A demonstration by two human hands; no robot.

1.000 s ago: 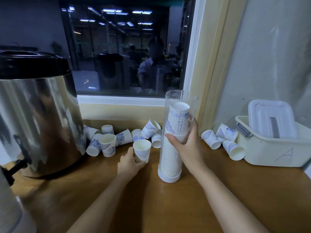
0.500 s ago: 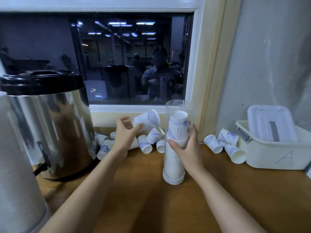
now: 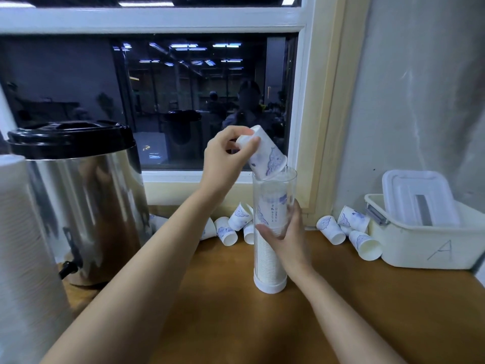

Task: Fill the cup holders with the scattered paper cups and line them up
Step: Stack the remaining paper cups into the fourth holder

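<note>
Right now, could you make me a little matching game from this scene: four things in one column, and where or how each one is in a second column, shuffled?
Things
1. paper cup in the left hand
2. cup holder
3. steel urn
4. white box

Places or states
a. at the right end of the counter, marked A
b. upside down, tilted at the holder's open top
c. on the left, black lid on
d. upright, gripped by the right hand

Pairs: 1-b, 2-d, 3-c, 4-a
</note>
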